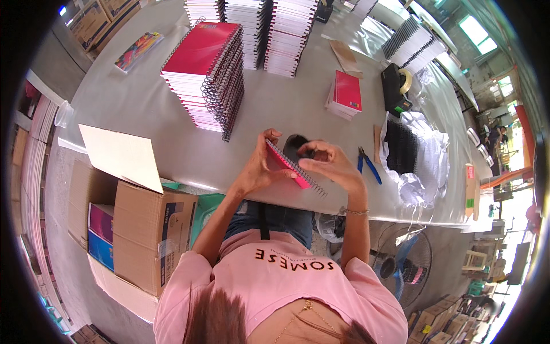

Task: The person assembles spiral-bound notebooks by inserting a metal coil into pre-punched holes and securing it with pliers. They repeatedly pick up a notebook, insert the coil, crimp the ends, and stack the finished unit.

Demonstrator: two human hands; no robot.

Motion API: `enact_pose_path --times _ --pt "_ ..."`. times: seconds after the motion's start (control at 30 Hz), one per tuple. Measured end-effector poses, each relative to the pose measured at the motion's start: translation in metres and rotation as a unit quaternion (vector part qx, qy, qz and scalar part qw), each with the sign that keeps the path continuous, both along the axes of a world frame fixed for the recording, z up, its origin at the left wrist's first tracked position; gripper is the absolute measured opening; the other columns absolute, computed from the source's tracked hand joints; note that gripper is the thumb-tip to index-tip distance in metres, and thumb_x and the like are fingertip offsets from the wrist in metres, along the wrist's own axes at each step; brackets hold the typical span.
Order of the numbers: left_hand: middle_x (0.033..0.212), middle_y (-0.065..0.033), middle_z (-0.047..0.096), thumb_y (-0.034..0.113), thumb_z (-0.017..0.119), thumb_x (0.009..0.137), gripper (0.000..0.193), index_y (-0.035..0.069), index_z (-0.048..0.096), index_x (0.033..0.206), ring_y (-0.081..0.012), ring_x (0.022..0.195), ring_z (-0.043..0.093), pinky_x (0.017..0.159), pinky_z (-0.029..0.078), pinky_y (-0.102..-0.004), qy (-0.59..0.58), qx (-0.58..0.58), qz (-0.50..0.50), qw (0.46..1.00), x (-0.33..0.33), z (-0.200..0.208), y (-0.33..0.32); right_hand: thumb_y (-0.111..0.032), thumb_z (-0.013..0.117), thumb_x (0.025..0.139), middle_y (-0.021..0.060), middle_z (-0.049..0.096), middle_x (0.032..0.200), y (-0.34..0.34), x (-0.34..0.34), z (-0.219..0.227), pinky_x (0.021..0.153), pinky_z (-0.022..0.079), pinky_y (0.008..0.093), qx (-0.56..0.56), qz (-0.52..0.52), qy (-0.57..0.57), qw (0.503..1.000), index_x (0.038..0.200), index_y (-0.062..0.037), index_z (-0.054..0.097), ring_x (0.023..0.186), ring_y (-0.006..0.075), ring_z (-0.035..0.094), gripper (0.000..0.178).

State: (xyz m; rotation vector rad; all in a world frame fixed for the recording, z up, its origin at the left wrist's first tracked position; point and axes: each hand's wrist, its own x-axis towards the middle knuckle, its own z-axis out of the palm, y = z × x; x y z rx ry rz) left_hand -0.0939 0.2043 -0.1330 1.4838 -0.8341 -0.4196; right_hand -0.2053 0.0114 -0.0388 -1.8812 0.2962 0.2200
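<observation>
My left hand grips a thin spiral notebook with a bright pink-red cover, tilted up near the table's front edge. A wire coil runs along its edge and sticks out past the lower end. Close beside the coil, my right hand has its thumb and fingers curled together; what they hold is not clear. Behind these fingers shows a dark rounded object, partly hidden. Blue-handled pliers lie on the table to the right of my right hand.
Tall stacks of red spiral notebooks stand ahead and left. A smaller red stack sits farther right, near a black tape dispenser. Black coils lie on white wrapping at right. An open cardboard box is at lower left, a fan at lower right.
</observation>
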Motion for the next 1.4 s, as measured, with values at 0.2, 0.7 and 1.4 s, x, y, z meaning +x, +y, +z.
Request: enact_pose_path --times 0.2,0.7,1.4 --pt "0.122 -0.0146 0.044 0.026 0.079 0.085 0.068 0.000 0.035 0.130 -0.0274 0.114 0.047 0.099 0.039 -0.0341 -0.115 -0.014 0.134 0.984 -0.019 0.000 -0.016 -0.030 0.075 0.087 0.0115 0.061 0.129 -0.027 -0.010 -0.054 0.104 0.041 0.0381 -0.169 -0.212 -0.191 0.943 0.132 -0.0071 0.057 0.123 0.0249 0.054 0.053" --pt "0.103 -0.0100 0.064 0.022 0.064 0.096 0.024 0.001 0.063 0.108 -0.0200 0.096 0.060 0.085 0.046 -0.0298 0.028 -0.008 0.114 0.993 -0.021 0.024 0.002 -0.032 0.066 0.090 0.0196 0.047 0.136 -0.041 -0.111 -0.090 0.107 0.027 0.0581 -0.508 -0.353 0.012 0.785 0.141 -0.0163 0.050 0.131 0.0374 0.039 0.056" --pt "0.102 -0.0095 0.072 0.011 0.072 0.088 0.024 0.002 0.068 0.110 -0.0170 0.095 0.067 0.088 0.052 -0.0303 -0.030 0.025 0.097 0.995 -0.014 0.034 0.008 -0.011 0.076 0.074 0.0143 0.057 0.115 0.090 -0.047 -0.019 0.084 0.050 0.0410 -0.308 -0.172 -0.306 0.884 0.123 -0.0064 0.062 0.103 0.0304 0.058 0.051"
